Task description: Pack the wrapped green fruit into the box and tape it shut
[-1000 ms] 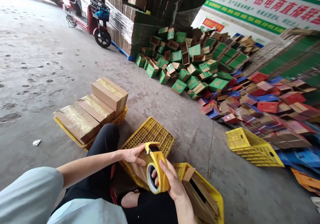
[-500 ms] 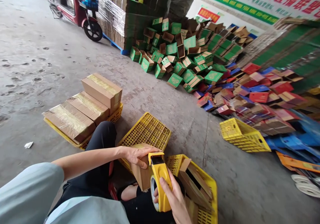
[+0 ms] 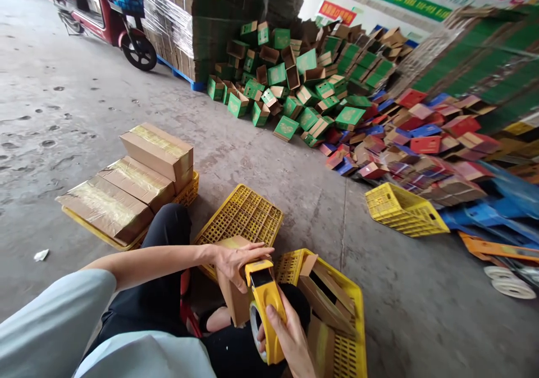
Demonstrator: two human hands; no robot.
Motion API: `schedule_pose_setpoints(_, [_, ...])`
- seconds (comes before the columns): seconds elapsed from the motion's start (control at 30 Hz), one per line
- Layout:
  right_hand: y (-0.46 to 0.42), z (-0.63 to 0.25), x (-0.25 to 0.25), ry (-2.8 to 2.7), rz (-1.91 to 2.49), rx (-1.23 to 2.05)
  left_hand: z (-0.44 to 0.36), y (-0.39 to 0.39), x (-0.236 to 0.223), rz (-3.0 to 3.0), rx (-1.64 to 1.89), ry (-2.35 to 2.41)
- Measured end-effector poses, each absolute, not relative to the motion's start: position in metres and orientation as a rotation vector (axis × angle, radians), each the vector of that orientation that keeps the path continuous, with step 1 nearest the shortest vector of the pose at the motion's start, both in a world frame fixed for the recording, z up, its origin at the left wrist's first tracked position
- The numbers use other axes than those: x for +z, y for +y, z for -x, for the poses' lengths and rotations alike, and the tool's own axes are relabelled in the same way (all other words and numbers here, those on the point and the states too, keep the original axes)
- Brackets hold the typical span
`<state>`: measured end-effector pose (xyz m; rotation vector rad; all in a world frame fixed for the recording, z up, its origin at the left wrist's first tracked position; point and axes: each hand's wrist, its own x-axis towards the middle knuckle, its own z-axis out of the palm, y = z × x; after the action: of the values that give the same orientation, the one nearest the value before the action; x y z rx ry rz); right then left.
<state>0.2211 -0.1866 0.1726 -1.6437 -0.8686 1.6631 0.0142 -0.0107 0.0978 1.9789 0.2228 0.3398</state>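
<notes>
My right hand is wrapped round the handle of a yellow tape dispenser with a roll of tape in its side. The dispenser's head sits against the upper end of a brown cardboard box, which stands tilted by my legs. My left hand lies over the top of that box, its fingers stretched out beside the dispenser's head. The hand and dispenser hide much of the box. Under and behind it lies an upturned yellow plastic crate.
To the left, taped boxes rest on a yellow crate. At my right, another yellow crate holds open cardboard boxes. Farther off are an empty yellow crate, heaps of green boxes and red-blue boxes, and a scooter.
My left hand has slid slightly along the box toward the dispenser. The dispenser has shifted a little left and down in view. The whole view has also turned slightly.
</notes>
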Motion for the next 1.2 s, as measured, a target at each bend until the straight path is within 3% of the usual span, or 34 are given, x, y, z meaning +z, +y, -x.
schedule_pose_setpoints(0.87, [-0.208,-0.223,0.197,-0.878,1.760,1.608,0.019,0.041,0.126,-2.218,0.123,0.354])
schedule_pose_setpoints(1.2, [-0.185,-0.210,0.185,-0.974,1.735,1.590,0.027,0.041,0.134,-2.657,0.223,0.317])
